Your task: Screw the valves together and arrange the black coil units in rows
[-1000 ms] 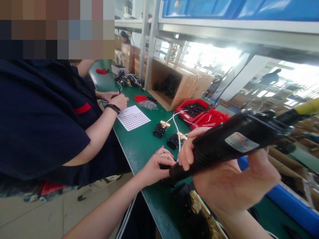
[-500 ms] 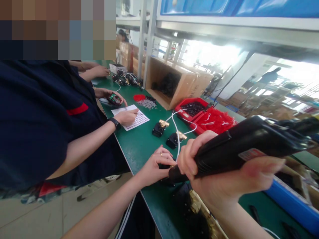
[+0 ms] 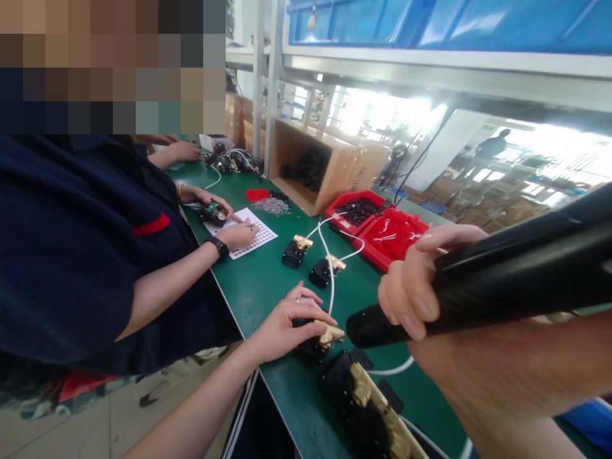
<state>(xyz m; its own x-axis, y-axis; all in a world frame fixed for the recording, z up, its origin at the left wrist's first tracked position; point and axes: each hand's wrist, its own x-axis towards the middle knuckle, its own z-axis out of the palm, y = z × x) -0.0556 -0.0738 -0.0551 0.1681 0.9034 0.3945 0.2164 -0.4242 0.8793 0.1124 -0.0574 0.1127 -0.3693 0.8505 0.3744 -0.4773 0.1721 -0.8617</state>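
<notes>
My left hand (image 3: 287, 325) is closed around a black unit with a brass fitting (image 3: 331, 333), held down against the green bench. A white cable runs up from this unit. In my right hand (image 3: 415, 287) is a black electric screwdriver (image 3: 516, 255), its tapered nose just right of the brass fitting and apart from it. The far end of the tool runs out of view. Below my hands lies a row of similar black units (image 3: 344, 382) with brass fittings (image 3: 366, 386). Two more, one (image 3: 295, 252) behind the other (image 3: 321, 271), lie farther back with white cables.
Red bins hold dark small parts (image 3: 358, 210) and red pieces (image 3: 398, 233). Behind them stands an open cardboard box (image 3: 329, 162) under a metal shelf. At left, a co-worker's hand (image 3: 236, 234) rests on a dotted white sheet (image 3: 258, 239); the other hand holds a circuit-board unit (image 3: 213, 213).
My right hand has drawn the screwdriver back to the right, away from the unit under my left hand, uncovering its brass fitting. The view has shifted slightly.
</notes>
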